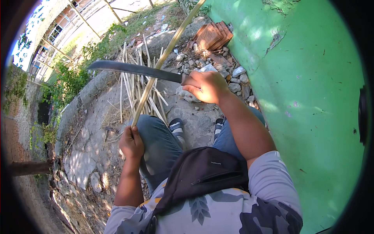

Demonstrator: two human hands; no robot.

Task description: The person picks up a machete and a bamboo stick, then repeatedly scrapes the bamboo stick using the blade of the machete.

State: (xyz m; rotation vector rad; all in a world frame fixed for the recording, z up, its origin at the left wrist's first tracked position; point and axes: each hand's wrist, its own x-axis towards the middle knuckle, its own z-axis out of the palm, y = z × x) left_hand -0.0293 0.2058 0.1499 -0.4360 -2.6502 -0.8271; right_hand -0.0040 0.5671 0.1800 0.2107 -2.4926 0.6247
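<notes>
My right hand [205, 86] is closed round the handle of a machete [144, 70], whose long dark blade points left. The blade crosses a long pale strip of split bamboo [167, 50], and I cannot tell whether the two touch. My left hand [131, 142] grips the lower end of this strip beside my left knee. From there the strip slants up and away past the top edge of the view. Beyond my knees, a loose pile of thin pale strips [134, 74] lies on the ground.
A green wall [311, 97] runs close along my right. Stacked clay roof tiles [213, 36] and broken stones [234, 80] lie at its foot. A low curved concrete edge [83, 97] and leafy plants [72, 84] border the left. A dark bag [202, 171] rests on my lap.
</notes>
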